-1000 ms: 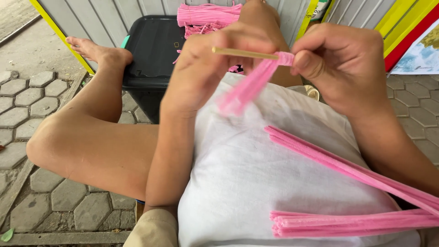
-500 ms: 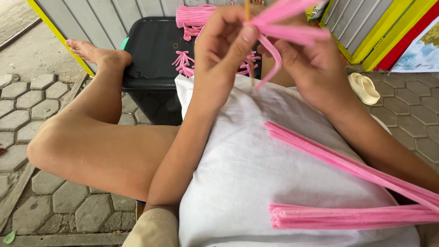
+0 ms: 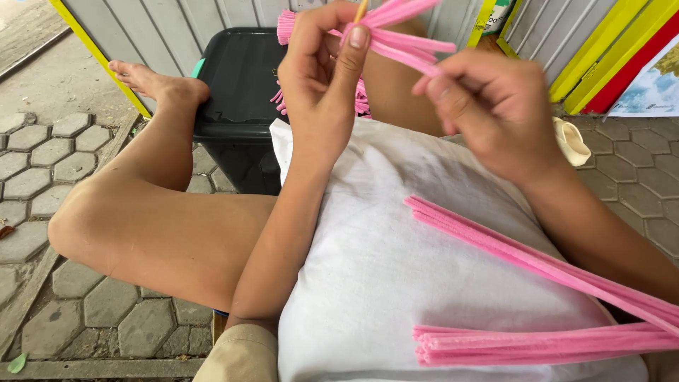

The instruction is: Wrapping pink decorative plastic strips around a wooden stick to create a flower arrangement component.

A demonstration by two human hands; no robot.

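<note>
My left hand point(image 3: 322, 78) pinches a thin wooden stick point(image 3: 361, 10) upright together with a bunch of pink pipe cleaners point(image 3: 407, 32) near the top of the view. My right hand point(image 3: 495, 106) is beside it and grips the free ends of those pink pipe cleaners. A white cloth-covered cushion point(image 3: 396, 262) lies on my lap under both forearms. Two loose bundles of long pink pipe cleaners point(image 3: 537, 339) rest on its lower right part.
A black plastic bin point(image 3: 237, 92) stands ahead with my bare left foot point(image 3: 152, 81) on its edge and more pink pieces point(image 3: 283, 28) behind the hands. Hexagonal paving point(image 3: 42, 163) lies left, a pale sandal point(image 3: 571, 141) right, corrugated wall and yellow frames behind.
Both hands have risen from above the cushion toward the top of the view. The stick has turned from lying sideways to upright, and the pink strands now fan to the right.
</note>
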